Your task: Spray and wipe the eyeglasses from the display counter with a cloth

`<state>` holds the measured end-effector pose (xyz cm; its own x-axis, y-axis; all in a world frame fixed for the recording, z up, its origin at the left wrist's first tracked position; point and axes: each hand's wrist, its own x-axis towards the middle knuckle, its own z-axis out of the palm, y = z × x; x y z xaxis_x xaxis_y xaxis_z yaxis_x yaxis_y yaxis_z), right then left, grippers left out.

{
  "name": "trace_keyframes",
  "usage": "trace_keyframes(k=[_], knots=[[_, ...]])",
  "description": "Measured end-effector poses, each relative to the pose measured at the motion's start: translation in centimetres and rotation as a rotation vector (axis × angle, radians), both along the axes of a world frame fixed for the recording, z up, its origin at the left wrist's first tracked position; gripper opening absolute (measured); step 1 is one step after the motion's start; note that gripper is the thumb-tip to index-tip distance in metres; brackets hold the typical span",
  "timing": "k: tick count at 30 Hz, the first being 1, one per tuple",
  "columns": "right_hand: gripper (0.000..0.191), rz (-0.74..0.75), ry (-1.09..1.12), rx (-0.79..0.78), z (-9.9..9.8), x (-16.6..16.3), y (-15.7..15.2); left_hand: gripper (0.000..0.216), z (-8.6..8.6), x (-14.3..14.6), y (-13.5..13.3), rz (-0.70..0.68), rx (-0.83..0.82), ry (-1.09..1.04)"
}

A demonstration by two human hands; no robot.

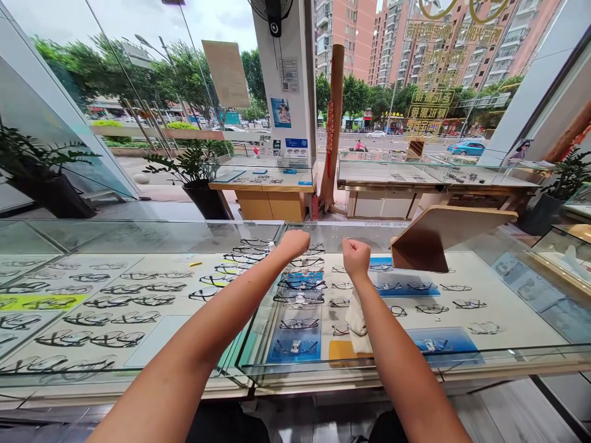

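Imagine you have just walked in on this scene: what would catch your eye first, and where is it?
Two bare arms stretch over a glass display counter, the left hand and right hand both closed into fists above it. Under the glass lie rows of eyeglasses, filling the left half. To the right, a tilted wooden board stands on the countertop.

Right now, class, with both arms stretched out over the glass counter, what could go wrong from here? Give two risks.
1. Both hands, left and right, are closed fists above the glass top; leaning weight on it might crack or smudge it.
2. A white cloth lies under the right forearm; it could get dragged along. Whether the right hand grips it cannot be told.
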<state>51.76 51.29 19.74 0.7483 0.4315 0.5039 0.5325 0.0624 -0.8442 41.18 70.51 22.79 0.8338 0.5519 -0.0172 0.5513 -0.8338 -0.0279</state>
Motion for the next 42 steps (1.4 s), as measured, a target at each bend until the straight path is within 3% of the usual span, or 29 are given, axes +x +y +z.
trace_keyframes(k=[4,9,12,15,19,23,28,33,39,42], knots=[[0.050,0.009,0.012,0.000,-0.1,0.0,0.0,0.013,1.1,-0.1,0.0,-0.020,-0.054,-0.090],[0.050,0.076,0.086,0.059,-0.2,0.2,0.3,0.019,3.7,-1.4,-0.9,-0.065,-0.150,-0.261],[0.048,0.136,0.096,0.084,-0.1,0.0,0.6,0.033,4.2,-2.9,-2.3,-0.107,-0.329,-0.566],[0.034,0.334,0.168,0.081,0.1,-0.7,1.0,0.037,3.0,-4.5,-4.3,-0.152,-0.667,-0.948],[0.040,0.548,0.232,0.048,0.3,-1.9,1.1,0.037,0.3,-5.8,-6.4,-0.126,-0.980,-1.149],[0.039,0.595,0.221,0.035,0.6,-2.7,0.8,0.037,-1.2,-6.3,-7.0,-0.132,-1.064,-1.215],[0.037,0.630,0.243,0.009,1.0,-3.2,0.6,0.038,-2.1,-6.4,-7.0,-0.139,-1.025,-1.228],[0.036,0.538,0.202,0.005,0.7,-2.9,0.6,0.036,-2.6,-6.4,-6.4,-0.151,-0.924,-1.230],[0.031,0.093,-0.115,-0.054,0.7,-2.5,-0.2,0.027,-2.9,-6.7,-5.6,-0.131,-0.795,-1.208],[0.032,-0.024,-0.163,-0.012,0.7,-2.1,-0.4,0.026,-2.7,-6.9,-5.7,-0.119,-0.756,-1.141]])
